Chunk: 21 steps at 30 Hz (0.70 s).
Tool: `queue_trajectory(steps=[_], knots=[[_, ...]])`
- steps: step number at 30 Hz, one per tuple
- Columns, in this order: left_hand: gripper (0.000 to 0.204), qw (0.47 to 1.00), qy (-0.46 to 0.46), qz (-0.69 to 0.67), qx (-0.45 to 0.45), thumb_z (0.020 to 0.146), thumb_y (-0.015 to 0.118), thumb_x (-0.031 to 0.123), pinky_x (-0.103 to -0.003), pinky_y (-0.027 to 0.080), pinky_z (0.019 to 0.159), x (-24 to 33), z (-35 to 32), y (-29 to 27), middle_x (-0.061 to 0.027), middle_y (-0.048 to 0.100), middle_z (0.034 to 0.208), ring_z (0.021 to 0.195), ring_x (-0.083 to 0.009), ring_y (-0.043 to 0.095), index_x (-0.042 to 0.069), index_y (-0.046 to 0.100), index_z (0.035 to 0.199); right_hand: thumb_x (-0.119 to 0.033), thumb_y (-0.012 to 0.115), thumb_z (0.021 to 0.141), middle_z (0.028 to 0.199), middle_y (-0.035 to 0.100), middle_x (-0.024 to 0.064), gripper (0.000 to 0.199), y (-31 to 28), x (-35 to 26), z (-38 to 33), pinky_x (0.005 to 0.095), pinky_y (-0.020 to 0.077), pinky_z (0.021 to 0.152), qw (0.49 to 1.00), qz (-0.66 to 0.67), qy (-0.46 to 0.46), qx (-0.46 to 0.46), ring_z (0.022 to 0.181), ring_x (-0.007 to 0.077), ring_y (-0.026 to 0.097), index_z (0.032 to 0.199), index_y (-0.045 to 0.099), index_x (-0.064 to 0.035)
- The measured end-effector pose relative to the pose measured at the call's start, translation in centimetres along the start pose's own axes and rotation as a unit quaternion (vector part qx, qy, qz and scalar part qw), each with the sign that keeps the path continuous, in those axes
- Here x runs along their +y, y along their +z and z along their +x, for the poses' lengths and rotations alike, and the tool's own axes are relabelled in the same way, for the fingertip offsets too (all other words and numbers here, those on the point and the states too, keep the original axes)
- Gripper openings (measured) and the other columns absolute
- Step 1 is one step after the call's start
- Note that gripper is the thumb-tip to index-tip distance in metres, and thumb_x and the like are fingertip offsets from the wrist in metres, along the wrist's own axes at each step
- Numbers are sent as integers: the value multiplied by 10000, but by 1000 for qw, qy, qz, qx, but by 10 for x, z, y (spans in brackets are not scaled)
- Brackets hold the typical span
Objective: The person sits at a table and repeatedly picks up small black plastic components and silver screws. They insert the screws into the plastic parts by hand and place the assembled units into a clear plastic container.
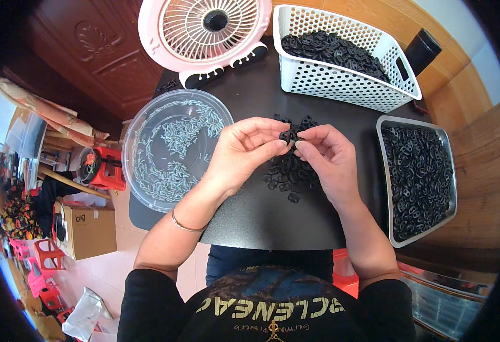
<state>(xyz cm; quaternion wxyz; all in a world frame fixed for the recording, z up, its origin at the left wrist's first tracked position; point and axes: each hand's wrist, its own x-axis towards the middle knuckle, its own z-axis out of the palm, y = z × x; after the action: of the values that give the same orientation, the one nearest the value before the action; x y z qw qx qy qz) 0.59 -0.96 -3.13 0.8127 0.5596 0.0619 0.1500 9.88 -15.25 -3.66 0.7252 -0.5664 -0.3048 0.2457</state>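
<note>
Both hands meet over a heap of small black plastic pieces [291, 174] on the dark table. My left hand [241, 149] pinches one black plastic piece [285, 135] between thumb and index finger. Right beside it, the thumb and index finger of my right hand [332, 158] are closed at the piece's right side. Whatever those right fingertips hold is too small to make out. Left of my left hand stands a round clear plastic tub [127, 159] with many short silvery metal pins [177, 135] in it.
A white perforated basket [318, 80] of black pieces stands at the back right. A pale tray [384, 171] at the right holds more dark pieces. At the back left is a pink fan [153, 34]. A cardboard box [93, 231] and red stools [49, 255] are off to the left, with another person nearby.
</note>
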Motion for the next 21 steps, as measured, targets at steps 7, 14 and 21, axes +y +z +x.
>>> queue_trajectory(steps=[7, 14, 21], knots=[[256, 999, 3, 30, -11, 771, 579, -46, -222, 496, 741, 2, -1, 2, -58, 597, 874, 798, -103, 589, -27, 557, 1026, -5, 595, 780, 819, 593, 51, 121, 0, -2, -1, 200, 463, 679, 1000, 3, 1, 8, 741, 82, 569, 894, 556, 6], [261, 999, 5, 38, -12, 780, 571, -42, -215, 492, 744, 1, -1, 3, -52, 599, 882, 804, -99, 587, -25, 558, 1040, 0, 595, 778, 816, 597, 51, 127, 0, -2, -1, 196, 464, 674, 1000, -22, 0, 6, 743, 78, 570, 899, 557, 3], [261, 999, -6, 37, -31, 788, 567, -31, -208, 489, 726, 1, -2, 3, -50, 599, 883, 791, -95, 584, -24, 557, 1048, 8, 590, 778, 829, 605, 68, 135, -1, -2, -1, 205, 469, 684, 1000, -14, -10, -7, 751, 92, 582, 907, 552, 6]])
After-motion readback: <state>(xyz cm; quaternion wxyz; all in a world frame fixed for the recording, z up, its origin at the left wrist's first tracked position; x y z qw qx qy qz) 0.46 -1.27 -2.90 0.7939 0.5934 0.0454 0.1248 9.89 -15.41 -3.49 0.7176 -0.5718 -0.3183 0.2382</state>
